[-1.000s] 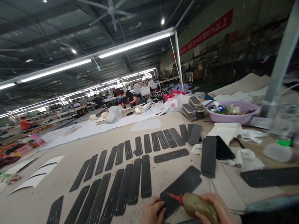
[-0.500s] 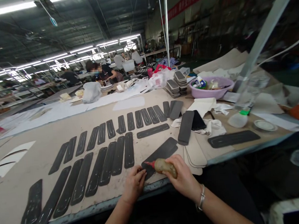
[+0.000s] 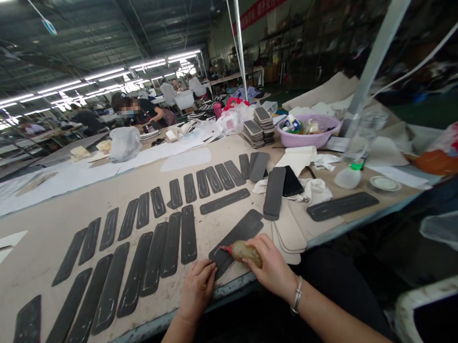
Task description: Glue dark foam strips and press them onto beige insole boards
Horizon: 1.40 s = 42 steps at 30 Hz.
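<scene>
My right hand grips a squat brownish squeeze bottle, its red nozzle pointing left over a dark grey strip. That strip lies slanted near the table's front edge, with a second dark piece under or beside its near end. My left hand pinches the near left edge of this strip between thumb and fingers. To the left lie two rows of dark strips with shiny wet-looking lines along their borders. One more such strip lies crosswise beyond the bottle.
Right of my hands are plain dark strips, pale rounded pieces, a black phone-like slab and a white cloth. Farther back stand stacked pieces and a purple basin. A co-worker bends over the far table.
The view has swung right, so the table things sit farther left. The bottle's nozzle has shifted slightly inward from the strip's left end. Both hands keep their hold.
</scene>
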Each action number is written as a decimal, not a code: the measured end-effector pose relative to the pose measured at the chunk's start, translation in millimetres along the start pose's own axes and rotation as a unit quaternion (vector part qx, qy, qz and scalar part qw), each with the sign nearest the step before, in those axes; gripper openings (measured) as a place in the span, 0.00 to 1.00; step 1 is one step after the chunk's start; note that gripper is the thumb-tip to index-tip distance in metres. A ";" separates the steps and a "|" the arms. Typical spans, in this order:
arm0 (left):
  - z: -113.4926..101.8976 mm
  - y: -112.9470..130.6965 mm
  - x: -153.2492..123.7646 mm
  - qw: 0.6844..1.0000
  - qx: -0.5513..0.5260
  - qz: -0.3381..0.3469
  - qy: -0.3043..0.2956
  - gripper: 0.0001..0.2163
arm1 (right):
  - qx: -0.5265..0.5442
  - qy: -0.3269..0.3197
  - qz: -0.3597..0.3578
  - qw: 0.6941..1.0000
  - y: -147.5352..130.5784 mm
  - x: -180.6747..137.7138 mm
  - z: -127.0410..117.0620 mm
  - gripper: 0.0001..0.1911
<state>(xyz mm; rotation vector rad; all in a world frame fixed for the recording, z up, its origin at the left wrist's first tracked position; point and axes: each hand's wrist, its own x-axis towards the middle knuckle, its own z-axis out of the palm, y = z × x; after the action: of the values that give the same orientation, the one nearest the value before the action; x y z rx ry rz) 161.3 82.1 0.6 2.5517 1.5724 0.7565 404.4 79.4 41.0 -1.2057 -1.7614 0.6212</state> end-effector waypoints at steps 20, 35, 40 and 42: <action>3.0 -4.7 1.9 0.998 0.014 0.044 0.040 0.07 | -0.170 0.196 0.029 0.965 53.4 22.6 -37.7 0.14; 2.5 -1.0 0.0 1.000 -0.015 0.009 0.016 0.08 | 0.044 -0.011 -0.015 0.999 -3.4 -2.3 6.5 0.19; 2.2 -1.1 0.2 1.000 -0.017 0.013 0.016 0.08 | 0.042 -0.022 0.004 0.999 -7.9 -4.8 -1.1 0.17; 2.3 -0.9 0.3 1.000 -0.017 0.011 0.017 0.08 | 0.041 -0.025 0.013 0.999 -8.9 -7.9 -4.6 0.17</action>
<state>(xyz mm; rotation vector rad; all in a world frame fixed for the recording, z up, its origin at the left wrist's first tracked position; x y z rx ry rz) 161.7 83.2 -1.6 2.5507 1.5290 0.8246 405.3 68.3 47.1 -1.1666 -1.7471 0.7376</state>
